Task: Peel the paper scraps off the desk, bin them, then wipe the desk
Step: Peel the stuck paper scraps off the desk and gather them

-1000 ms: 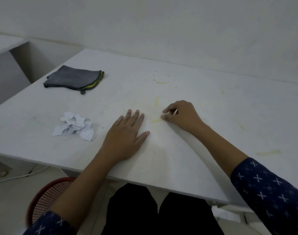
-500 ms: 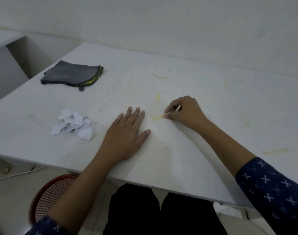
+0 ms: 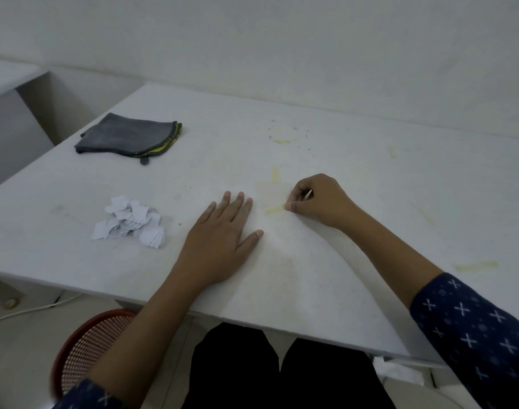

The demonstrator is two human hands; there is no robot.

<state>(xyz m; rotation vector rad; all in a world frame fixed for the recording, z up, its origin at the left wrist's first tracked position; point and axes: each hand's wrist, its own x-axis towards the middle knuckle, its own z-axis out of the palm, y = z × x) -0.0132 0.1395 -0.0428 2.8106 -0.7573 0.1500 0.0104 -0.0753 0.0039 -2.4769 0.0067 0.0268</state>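
— What's on the desk [image 3: 326,278]?

— It's white and marked with yellowish smears. A heap of torn white paper scraps [image 3: 130,221] lies loose near its front left edge.

— Anything still stuck down?

— A thin yellowish strip [image 3: 275,209] lies flat near the middle; it may be tape, hard to tell.

— The cloth?

— A folded grey cloth [image 3: 130,136] with a yellow edge lies flat at the far left. A red mesh bin [image 3: 88,346] stands on the floor below the front edge.

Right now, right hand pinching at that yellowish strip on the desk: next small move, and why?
Probably lift the pinched end and peel it back low along the desk. The right hand has fingertips at one end of the yellowish strip, which looks still stuck flat. The left hand lies flat beside it, bracing. The paper scrap pile is not yet binned.
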